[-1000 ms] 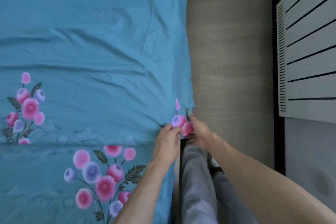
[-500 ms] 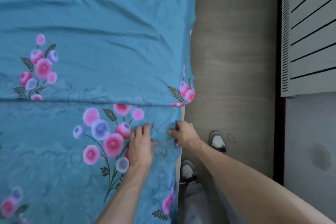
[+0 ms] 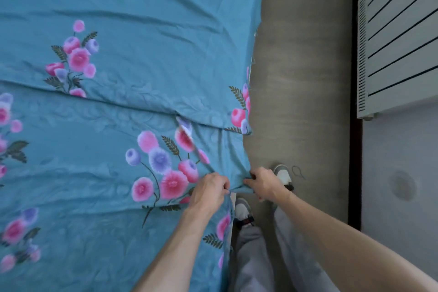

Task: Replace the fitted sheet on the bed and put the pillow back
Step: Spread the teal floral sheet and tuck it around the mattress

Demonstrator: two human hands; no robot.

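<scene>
Grey flooring (image 3: 301, 78) runs along the right side of the bed, with a white slatted panel (image 3: 403, 38) standing beyond it against the wall. Over the bed lies a teal sheet (image 3: 142, 19) printed with pink and purple flower sprays, creased in soft ridges; a second layer of the same cloth overlaps it in a straight edge crossing the bed from left to right. Near the bed's right edge, below that overlap, both hands work the sheet. One hand, the left (image 3: 209, 191), is curled tight, pinching a fold of the cloth on top of the bed just beside a large pink flower cluster. Its partner, the right hand (image 3: 264, 184), grips the sheet's border where it hangs off the side of the bed, thumb on top, and the cloth is pulled taut between the two. Beside the bed stand the person's grey trouser legs (image 3: 251, 261) and two pale shoes (image 3: 282, 173) on the floor.
</scene>
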